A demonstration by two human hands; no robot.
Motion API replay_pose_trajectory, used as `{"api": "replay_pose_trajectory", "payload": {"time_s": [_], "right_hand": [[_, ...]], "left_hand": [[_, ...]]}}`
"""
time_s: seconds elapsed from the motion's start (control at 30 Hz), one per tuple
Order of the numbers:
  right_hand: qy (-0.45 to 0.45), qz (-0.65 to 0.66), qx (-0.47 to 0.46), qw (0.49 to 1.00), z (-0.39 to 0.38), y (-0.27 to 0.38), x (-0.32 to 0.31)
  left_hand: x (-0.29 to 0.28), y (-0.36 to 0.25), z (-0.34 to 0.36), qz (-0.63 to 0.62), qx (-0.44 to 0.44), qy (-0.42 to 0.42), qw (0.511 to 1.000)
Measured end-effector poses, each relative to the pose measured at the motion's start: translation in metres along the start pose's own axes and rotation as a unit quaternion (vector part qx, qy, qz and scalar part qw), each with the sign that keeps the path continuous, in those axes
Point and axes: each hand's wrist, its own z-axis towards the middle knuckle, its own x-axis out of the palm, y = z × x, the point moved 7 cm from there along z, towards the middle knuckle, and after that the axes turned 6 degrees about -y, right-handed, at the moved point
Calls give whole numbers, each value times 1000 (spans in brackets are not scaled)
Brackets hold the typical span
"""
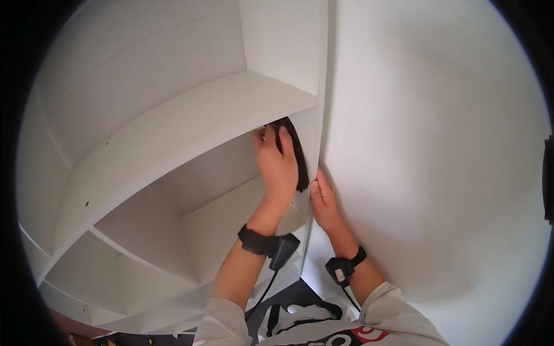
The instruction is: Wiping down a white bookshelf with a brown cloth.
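My left hand (276, 158) reaches under a white shelf board (190, 118), its fingers curled round a long dark brown brush (299, 155). The brush stands steeply along the inner face of the white side panel (311, 135), and its lower end looks ragged. Part of it is hidden behind my fingers. Lower and to the right, my right hand (325, 199) rests at the panel's front edge, fingers stretched upward and thumb against the edge. Nothing loose shows in that hand.
White dividers (141, 254) split the shelf unit into several compartments on the left. A broad white surface (438, 150) rises close on the right. Black devices with cables are strapped to my left wrist (268, 245) and right wrist (343, 268). Dark floor (288, 295) shows below.
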Motion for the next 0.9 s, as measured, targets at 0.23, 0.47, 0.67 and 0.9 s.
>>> {"api": "replay_pose_trajectory", "payload": {"time_s": [0.23,0.47,0.67,0.9], "right_hand": [[-28,-47,15,998,-13,-39,-10],[-19,-1,0,1000,1,-53,-27],[-46,-81,23,995,-12,-59,-25],[-52,-25,14,998,-21,-89,-20]], "left_hand": [[24,-9,42,-16,50,-3,999],[43,79,13,114,-70,-46,990],[42,155,-67,168,-246,134,945],[34,134,-40,135,-214,115,961]]}}
